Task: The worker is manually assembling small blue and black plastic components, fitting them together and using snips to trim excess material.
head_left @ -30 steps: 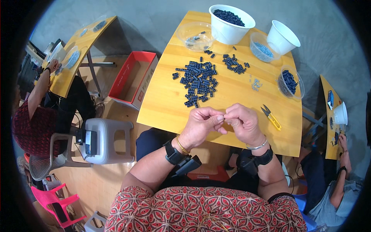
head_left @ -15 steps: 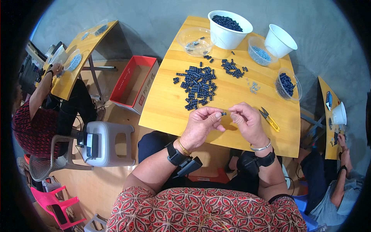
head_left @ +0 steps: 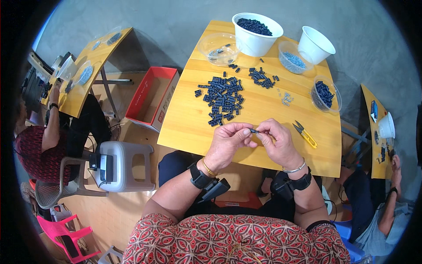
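Above the near edge of the yellow wooden table (head_left: 184, 132), my left hand (head_left: 227, 141) pinches a small black plastic piece (head_left: 253, 130) between thumb and fingertips. My right hand (head_left: 278, 141) closes its thumb and forefinger at the right end of the same piece; any smaller part there is hidden. Beyond my left hand lies a large pile of similar black pieces (head_left: 224, 97). A smaller black pile (head_left: 261, 80) and some scattered tiny silvery parts (head_left: 286, 98) are farther right. Yellow-handled thread snips (head_left: 306, 135) rest, blades apart, just right of my right hand.
At the table's back stand a white tub (head_left: 257, 44) of black pieces, a white bucket (head_left: 315, 46) and clear bowls, one holding bluish screw-like parts (head_left: 293, 61). A bowl of black pieces (head_left: 325, 94) sits right. Left are a red box (head_left: 151, 99) and grey stool (head_left: 123, 165). Co-workers sit at both sides.
My right hand has moved left to meet the black piece in my left hand; before, the two hands were slightly apart. The black piece is now tilted differently.
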